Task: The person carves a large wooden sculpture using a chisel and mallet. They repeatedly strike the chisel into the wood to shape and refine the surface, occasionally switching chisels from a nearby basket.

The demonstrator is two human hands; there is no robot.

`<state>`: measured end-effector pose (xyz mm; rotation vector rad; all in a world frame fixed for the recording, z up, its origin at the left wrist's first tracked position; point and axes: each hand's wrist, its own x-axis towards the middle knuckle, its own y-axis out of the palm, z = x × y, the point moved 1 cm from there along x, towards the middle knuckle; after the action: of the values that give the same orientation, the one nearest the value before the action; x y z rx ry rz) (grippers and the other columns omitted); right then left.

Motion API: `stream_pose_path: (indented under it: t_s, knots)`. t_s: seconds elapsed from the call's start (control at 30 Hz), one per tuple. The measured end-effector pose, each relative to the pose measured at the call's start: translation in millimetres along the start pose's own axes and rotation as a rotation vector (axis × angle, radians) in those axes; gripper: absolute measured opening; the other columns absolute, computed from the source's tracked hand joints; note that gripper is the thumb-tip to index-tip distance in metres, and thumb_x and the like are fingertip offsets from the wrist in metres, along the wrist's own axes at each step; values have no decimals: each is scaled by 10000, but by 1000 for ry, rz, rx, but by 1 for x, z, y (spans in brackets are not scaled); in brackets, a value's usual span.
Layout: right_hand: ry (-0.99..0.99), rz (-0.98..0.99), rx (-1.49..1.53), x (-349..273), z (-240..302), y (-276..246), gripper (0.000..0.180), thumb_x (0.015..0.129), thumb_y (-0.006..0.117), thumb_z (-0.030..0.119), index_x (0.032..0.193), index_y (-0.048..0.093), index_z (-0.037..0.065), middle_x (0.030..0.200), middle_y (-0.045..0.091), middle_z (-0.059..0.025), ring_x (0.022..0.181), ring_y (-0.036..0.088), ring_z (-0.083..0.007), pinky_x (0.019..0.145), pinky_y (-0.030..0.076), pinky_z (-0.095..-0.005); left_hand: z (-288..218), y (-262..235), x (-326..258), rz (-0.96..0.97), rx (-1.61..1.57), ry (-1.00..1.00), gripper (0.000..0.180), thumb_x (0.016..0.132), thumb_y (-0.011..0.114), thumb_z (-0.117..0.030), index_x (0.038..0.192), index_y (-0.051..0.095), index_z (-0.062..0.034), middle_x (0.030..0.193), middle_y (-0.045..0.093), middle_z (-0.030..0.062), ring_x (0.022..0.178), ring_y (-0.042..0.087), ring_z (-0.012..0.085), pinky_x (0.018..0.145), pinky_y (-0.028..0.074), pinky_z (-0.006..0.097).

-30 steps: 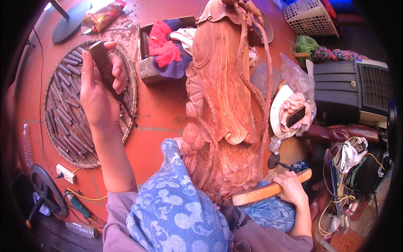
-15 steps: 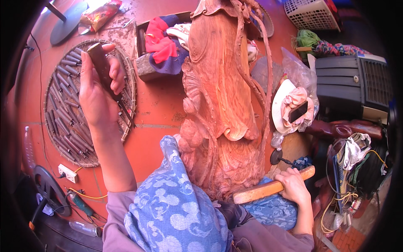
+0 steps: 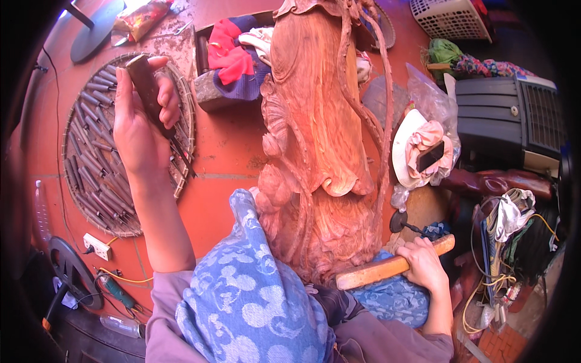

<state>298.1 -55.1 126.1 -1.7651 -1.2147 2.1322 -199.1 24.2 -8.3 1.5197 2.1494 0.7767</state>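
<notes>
Inspection note: a reddish-brown carved wooden sculpture point(image 3: 321, 121), with both hands holding tools.
We find the left hand point(image 3: 140, 136) raised over the right edge of a round woven tray point(image 3: 183, 91) full of dark-handled tools. Its thumb and curled fingers are wrapped round the dark, cylindrical handle point(image 3: 145, 88) of a tool; the thin dark metal shaft point(image 3: 183, 156) slants down to the right, across the tray's right edge in our view. The right hand point(image 3: 423, 264) grips a straight, pale brown wooden bar point(image 3: 372, 273) near its right end, above a blue patterned cloth point(image 3: 393, 302). The sculpture is right of the tray; whether the bar touches it, we cannot tell.
</notes>
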Motion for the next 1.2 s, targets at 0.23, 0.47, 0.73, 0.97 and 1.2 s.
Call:
stream_pose_path:
  t_s: [0.23,0.47,0.73,0.97,1.2]
  knots:
    - [-5,11,3,1,5,-6,371,622,727,40,979,658,108,911,633,-81,966,581,-299,875,420,-418,2,3,0,-11,18,-12,540,1114,300,-414,1262,529,52,769,474,26,600,395,86,531,314,228]
    - [-3,17,5,1,3,-5,371,620,732,43,979,663,111,918,635,-80,975,583,-298,883,421,-419,3,5,0,-16,18,-12,536,1114,305,-412,1255,530,54,769,474,26,599,391,87,533,318,228]
    - [2,-10,20,0,2,-2,354,608,740,48,943,659,125,879,620,-63,947,573,-297,878,424,-419,3,6,-1,-31,18,-18,508,1120,295,-381,1275,523,46,782,447,26,599,374,83,526,310,223]
    - [-1,-7,7,1,2,-1,347,603,740,47,934,664,119,870,619,-67,934,576,-295,871,425,-416,5,3,0,-6,35,-22,555,1110,308,-432,1250,536,55,769,474,19,607,389,85,533,307,231]
    - [17,33,14,1,2,-3,358,617,736,46,959,657,115,903,634,-72,973,583,-299,889,424,-425,4,7,-1,-45,35,-15,490,1127,280,-356,1278,523,41,779,438,26,591,365,80,516,309,216]
